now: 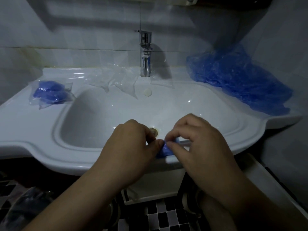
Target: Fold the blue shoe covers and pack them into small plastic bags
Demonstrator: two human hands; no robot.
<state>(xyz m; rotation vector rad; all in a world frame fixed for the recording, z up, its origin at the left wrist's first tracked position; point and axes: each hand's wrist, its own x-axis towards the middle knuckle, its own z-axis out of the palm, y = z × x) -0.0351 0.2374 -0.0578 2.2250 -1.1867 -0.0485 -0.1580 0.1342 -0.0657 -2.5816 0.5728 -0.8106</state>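
Folding is the step I read here: I have both hands over the front edge of the sink [25, 129], and between them sits 1 blue shoe cover [164, 150], bunched down to a small wad. My left hand [131, 147] pinches its left end, thumb against curled fingers. My right hand [198, 140] pinches the top and right end with its fingertips, so each grip is closed on the cover. The fingers hide most of the wad, and I cannot tell how many folds are in it. At the back left corner of the sink lies 1 packed bag [50, 95] with blue covers inside. At the back right corner a large loose pile of shoe covers [236, 77] waits, so I judge most of the work is still ahead. The next move, as I see it, calls for 1 hand to keep the wad squeezed flat, since thin film like this tends to spring open. The other hand would let go and reach for 1 of the empty bags [116, 79] at the back edge, just left of the faucet [145, 54]. Opening the bag's mouth single-handed looks like the awkward part.
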